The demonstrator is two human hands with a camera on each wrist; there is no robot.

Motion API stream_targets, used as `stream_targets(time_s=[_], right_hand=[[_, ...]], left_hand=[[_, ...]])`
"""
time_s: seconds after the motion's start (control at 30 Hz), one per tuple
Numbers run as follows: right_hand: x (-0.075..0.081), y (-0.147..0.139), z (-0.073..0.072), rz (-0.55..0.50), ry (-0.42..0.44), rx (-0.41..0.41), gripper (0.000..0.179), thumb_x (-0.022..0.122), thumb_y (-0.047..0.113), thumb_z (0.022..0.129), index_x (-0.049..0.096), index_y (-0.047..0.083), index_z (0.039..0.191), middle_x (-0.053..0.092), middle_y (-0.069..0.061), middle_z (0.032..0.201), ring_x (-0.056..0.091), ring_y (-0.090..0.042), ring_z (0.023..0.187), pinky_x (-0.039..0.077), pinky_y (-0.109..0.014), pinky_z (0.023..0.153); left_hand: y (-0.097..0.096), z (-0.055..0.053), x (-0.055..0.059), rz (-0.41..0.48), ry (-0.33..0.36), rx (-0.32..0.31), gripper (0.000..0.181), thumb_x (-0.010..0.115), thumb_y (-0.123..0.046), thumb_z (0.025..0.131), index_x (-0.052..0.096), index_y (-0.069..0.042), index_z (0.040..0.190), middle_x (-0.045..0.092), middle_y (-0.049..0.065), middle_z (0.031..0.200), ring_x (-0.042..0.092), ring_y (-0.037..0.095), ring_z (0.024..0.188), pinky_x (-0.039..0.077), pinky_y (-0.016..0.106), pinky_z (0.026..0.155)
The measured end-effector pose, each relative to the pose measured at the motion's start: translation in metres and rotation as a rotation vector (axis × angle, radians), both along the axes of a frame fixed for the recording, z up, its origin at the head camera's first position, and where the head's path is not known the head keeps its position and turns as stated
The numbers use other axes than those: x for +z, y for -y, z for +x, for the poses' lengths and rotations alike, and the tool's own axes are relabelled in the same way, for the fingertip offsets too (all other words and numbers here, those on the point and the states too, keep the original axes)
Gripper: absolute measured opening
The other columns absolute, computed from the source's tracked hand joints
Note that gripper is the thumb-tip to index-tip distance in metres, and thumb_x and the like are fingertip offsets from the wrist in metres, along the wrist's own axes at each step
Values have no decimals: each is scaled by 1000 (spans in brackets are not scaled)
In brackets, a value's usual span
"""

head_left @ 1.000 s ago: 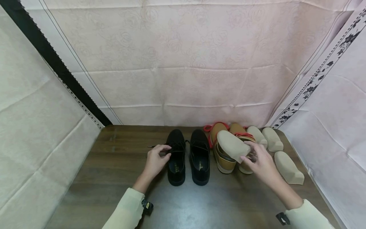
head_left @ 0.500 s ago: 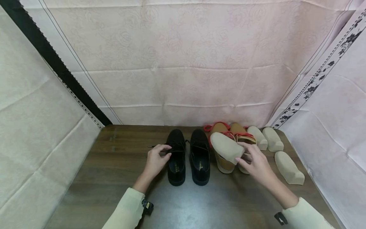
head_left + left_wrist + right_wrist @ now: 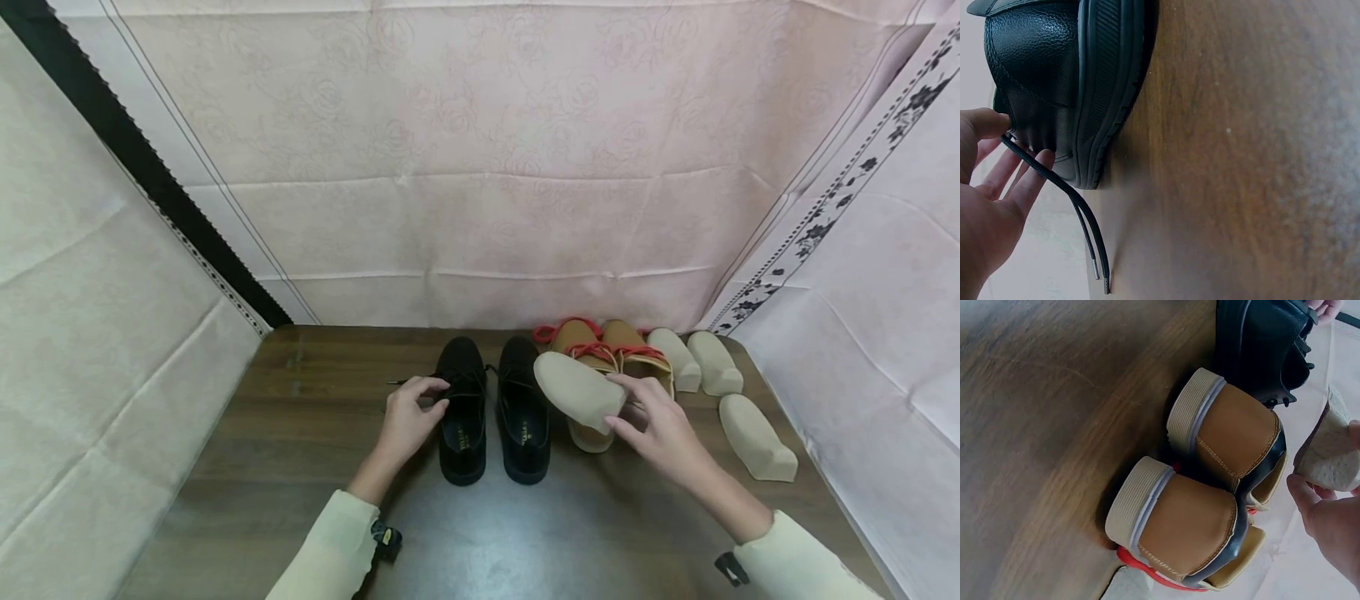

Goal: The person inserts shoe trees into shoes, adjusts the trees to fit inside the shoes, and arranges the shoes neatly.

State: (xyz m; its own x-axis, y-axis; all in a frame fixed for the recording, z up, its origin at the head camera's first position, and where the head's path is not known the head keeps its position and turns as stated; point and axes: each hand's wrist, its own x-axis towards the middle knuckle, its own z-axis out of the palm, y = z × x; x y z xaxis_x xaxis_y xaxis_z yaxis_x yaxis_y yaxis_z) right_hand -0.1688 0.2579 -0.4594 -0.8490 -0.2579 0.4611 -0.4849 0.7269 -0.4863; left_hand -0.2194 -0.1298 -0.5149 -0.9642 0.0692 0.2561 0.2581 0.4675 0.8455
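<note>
My right hand (image 3: 660, 429) pinches the heel end of a beige moulded shoe insert (image 3: 576, 387). It holds the insert in the air, over the tan shoes, with its rounded toe pointing left near the right black shoe (image 3: 525, 446). In the right wrist view the insert (image 3: 1334, 453) sits between thumb and fingers. My left hand (image 3: 408, 421) holds the side of the left black shoe (image 3: 462, 450) by its lacing. The left wrist view shows the thumb at the shoe's upper edge and other fingertips against its side, with a black shoelace (image 3: 1063, 181) hanging across them.
Tan shoes (image 3: 621, 335) with red laces stand right of the black pair, one partly hidden by the insert. Farther right, three more beige inserts lie on the wooden surface (image 3: 300, 467), one (image 3: 757, 437) nearest me. Patterned cloth (image 3: 487, 167) walls the back and sides.
My right hand has moved left with the shoe insert, from over the tan shoes towards the right black shoe. The left hand and both black shoes have stayed in place.
</note>
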Motion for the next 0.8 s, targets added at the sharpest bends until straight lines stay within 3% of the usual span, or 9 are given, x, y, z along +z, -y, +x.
stream_targets(time_s=[0.37,0.63,0.8], right_hand=[[4,11,1,-54,97,73,63,82,5,87,58,13,144,57,-3,115,59,-11,106,59,-41,92],[9,21,3,13,62,87,65,85,11,85,59,16,144,58,-1,111,64,-15,100,61,-38,83],[11,28,4,-30,102,131,66,85,9,85,58,15,145,58,-3,112,70,-20,105,62,-35,82]], left_hand=[[1,0,1,-9,14,-9,22,77,-2,91,76,-8,112,70,9,112,69,28,106,62,34,84],[1,0,0,-16,10,-12,22,77,-2,91,75,-8,112,70,9,112,69,26,106,62,34,84],[1,0,1,-21,10,-7,21,77,-3,91,76,-8,112,70,8,112,69,25,105,62,34,84]])
